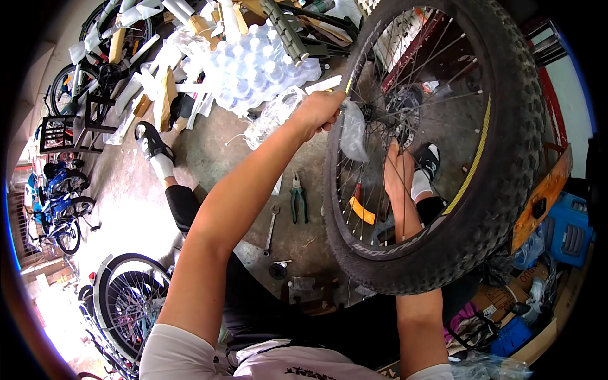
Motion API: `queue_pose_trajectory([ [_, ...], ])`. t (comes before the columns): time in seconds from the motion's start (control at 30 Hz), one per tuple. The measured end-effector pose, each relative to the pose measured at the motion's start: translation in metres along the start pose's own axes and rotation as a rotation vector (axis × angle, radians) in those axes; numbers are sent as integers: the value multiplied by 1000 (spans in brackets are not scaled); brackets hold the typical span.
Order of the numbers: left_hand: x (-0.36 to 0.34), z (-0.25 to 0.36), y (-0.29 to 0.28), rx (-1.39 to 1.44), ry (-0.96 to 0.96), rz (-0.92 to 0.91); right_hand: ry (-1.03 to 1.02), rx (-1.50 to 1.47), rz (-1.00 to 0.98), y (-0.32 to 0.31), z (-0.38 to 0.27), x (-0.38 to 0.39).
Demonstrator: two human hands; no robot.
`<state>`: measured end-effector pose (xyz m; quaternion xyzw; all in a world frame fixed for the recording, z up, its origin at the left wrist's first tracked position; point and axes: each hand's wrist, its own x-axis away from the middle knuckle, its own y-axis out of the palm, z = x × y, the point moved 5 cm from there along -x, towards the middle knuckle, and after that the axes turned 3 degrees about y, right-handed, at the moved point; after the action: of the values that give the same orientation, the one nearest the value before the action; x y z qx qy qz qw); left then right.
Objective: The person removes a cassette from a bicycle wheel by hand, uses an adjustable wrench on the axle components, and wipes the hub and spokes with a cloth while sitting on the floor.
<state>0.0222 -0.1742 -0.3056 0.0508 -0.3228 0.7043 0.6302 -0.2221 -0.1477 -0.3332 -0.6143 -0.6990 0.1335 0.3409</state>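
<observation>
A bicycle wheel (437,272) with a wide knobby black tyre stands tilted in front of me on the right. My left hand (316,114) is closed on a clear plastic bag (353,133), which hangs against the spokes beside the hub. Behind the spokes, my right hand (399,171) grips the wheel near the brake disc (404,114); spokes and disc partly cover its fingers. The tyre crosses in front of my right forearm. An orange reflector (361,210) sits among the spokes at the lower left.
Green-handled pliers (297,201) and a wrench (272,229) lie on the concrete floor between my feet. Bundled water bottles (253,69) and packing scraps lie ahead. Several bicycles (63,196) stand at left. A blue tool case (563,228) and a cardboard box (506,297) are at right.
</observation>
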Motion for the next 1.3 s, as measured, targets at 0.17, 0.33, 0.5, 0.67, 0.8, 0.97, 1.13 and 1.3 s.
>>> queue_pose_trajectory([
  [0.17, 5, -19, -22, -22, 44, 271, -66, 79, 45, 0, -5, 2],
  [0.33, 58, 17, -25, -587, 1080, 610, -174, 52, 79, -3, -6, 4],
  [0.5, 62, 20, -15, -657, 1186, 449, -97, 21, 65, -1, -10, 5],
  [0.67, 46, 17, -8, -606, 1064, 413, -61, 42, 34, 0, -3, 0],
  [0.8, 30, 10, -3, -522, 904, 454, -46, 56, 42, -1, -9, 3],
  [0.97, -2, -3, -3, -95, 174, 63, -80, 52, 32, -1, -6, 1],
  [1.13, 11, -11, -25, -418, 322, 468, -52, 123, 39, 2, -7, 2],
  [1.3, 49, 10, -23, -621, 1066, 453, -116, -24, 37, 0, -11, 5],
])
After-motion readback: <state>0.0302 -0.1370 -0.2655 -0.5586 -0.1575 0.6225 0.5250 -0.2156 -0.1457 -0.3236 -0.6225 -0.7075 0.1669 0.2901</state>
